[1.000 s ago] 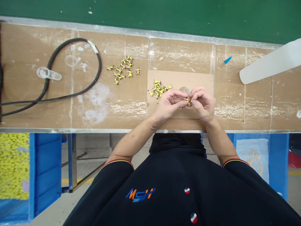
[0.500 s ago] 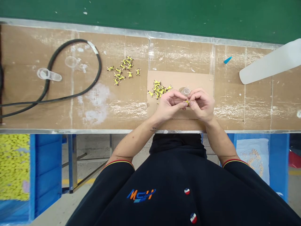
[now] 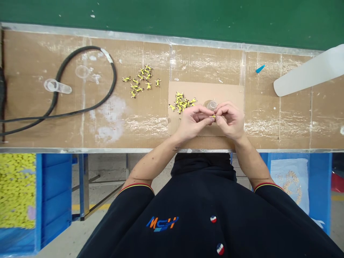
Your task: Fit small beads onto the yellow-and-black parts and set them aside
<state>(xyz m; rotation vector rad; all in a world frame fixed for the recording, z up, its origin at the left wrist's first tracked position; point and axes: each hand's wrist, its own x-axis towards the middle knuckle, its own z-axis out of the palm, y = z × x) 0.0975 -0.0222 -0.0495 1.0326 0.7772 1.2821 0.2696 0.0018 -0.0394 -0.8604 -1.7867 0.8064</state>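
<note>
Logo "MCH" [image 3: 162, 223] on black shirt [image 3: 188, 193] — left hand [image 3: 194, 122], right hand [image 3: 230, 120] pinching one yellow piece [image 3: 213, 116]

Hands [image 3: 195, 122] mostly hide the tiny yellow piece [image 3: 213, 116].

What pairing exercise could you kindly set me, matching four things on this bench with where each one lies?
Things
1. Black cable
2. Clear round container
3. Blue pointed piece
4. Small yellow parts

Places
A. Heaped at the left of the cardboard sheet
B. On the bench, right of the cardboard sheet
C. Looped at the bench's left side
D. On the cardboard sheet, right of the heap

Pairs
1-C, 2-D, 3-B, 4-A
</note>
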